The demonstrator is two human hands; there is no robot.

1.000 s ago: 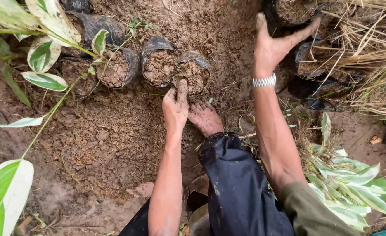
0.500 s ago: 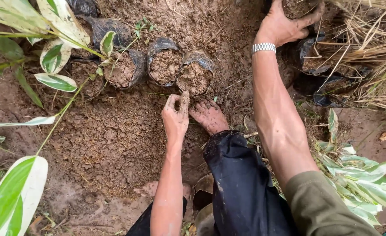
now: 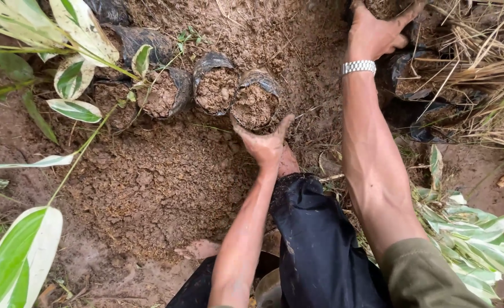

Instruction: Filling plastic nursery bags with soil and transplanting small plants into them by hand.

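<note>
My left hand (image 3: 266, 145) is spread against the near side of a black nursery bag full of brown soil (image 3: 254, 105), the rightmost of a row on the ground. Two more soil-filled bags (image 3: 215, 88) (image 3: 160, 94) stand to its left. My right hand (image 3: 377, 31), with a metal watch on the wrist, reaches to the top edge of the view and grips another soil-filled black bag (image 3: 386, 7), mostly cut off by the frame. A bare foot shows just behind my left hand.
Loose brown soil (image 3: 149, 182) covers the ground on the left. Green-and-white striped leaves (image 3: 75, 74) hang over the left side and lie at the lower right (image 3: 480, 234). Dry straw and crumpled black bags (image 3: 434, 108) sit at the upper right.
My right hand has gone from open over the ground to closed on a soil bag at the top. My left hand moved from pressing the soil to cupping the rightmost bag's side.
</note>
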